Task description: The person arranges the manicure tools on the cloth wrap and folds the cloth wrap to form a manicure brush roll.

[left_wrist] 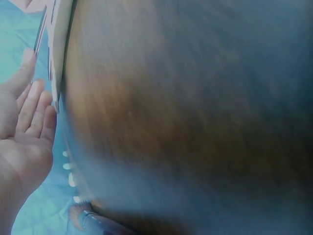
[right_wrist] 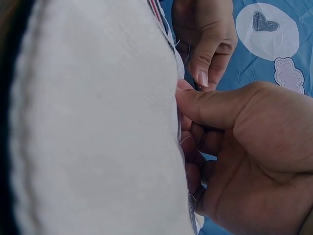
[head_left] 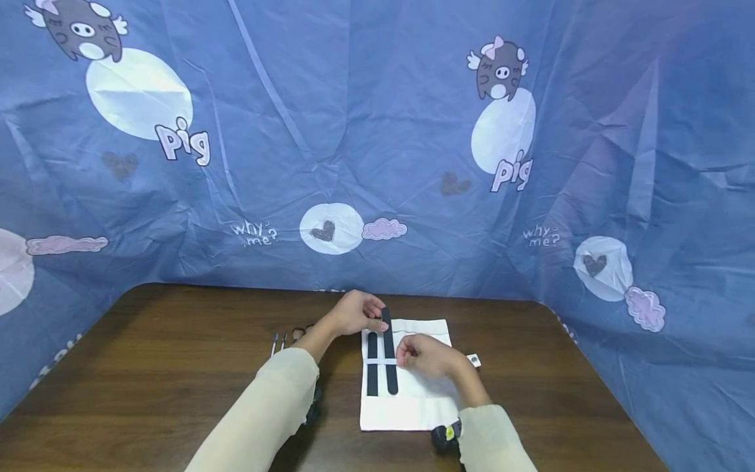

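A white cloth case [head_left: 413, 413] lies unfolded on the table. A black nail file [head_left: 373, 380] lies flat on its left side beneath a white elastic band [head_left: 377, 361]. My left hand [head_left: 356, 313] pinches the top of a second black nail file [head_left: 390, 370], which crosses the band just right of the first. My right hand [head_left: 430, 355] holds the band beside this file with thumb and fingers. In the right wrist view, the right thumb [right_wrist: 215, 105] presses at the cloth's edge, its fingers partly hidden. The left wrist view shows the left hand [left_wrist: 29, 132] at the file.
Slim tools with pale tips [head_left: 277, 344] and dark looped handles [head_left: 299, 333] lie left of the case, partly behind the left arm. A white tab with a metal snap [head_left: 474, 360] sticks out at the right. A blue printed curtain [head_left: 377, 144] hangs behind the wooden table [head_left: 177, 387].
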`<action>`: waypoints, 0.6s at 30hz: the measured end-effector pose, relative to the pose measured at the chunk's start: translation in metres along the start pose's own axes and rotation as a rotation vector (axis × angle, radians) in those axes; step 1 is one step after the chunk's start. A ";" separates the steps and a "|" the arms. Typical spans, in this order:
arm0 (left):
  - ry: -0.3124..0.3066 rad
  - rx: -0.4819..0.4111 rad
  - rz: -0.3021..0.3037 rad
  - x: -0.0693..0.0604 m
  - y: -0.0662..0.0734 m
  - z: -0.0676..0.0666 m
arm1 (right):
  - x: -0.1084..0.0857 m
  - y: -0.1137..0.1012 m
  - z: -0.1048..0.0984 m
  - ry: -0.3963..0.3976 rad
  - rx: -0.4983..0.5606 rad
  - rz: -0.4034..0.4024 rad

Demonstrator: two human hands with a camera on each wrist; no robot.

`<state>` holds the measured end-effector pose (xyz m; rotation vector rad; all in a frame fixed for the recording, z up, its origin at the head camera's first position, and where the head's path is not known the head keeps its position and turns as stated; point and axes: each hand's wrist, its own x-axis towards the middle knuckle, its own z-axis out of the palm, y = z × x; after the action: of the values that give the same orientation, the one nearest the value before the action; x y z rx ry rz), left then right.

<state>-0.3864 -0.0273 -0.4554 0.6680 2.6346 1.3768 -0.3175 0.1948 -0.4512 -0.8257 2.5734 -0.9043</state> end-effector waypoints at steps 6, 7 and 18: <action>-0.067 0.100 0.022 -0.002 0.001 -0.001 | 0.000 -0.003 0.000 -0.001 0.005 0.019; -0.074 0.110 0.022 -0.002 0.001 -0.001 | 0.000 -0.003 0.000 -0.002 0.008 0.020; -0.082 0.122 0.014 -0.003 0.000 0.000 | 0.000 -0.004 0.001 -0.002 -0.005 0.028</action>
<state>-0.3834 -0.0284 -0.4556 0.7416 2.6701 1.1732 -0.3158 0.1918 -0.4495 -0.7887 2.5802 -0.8895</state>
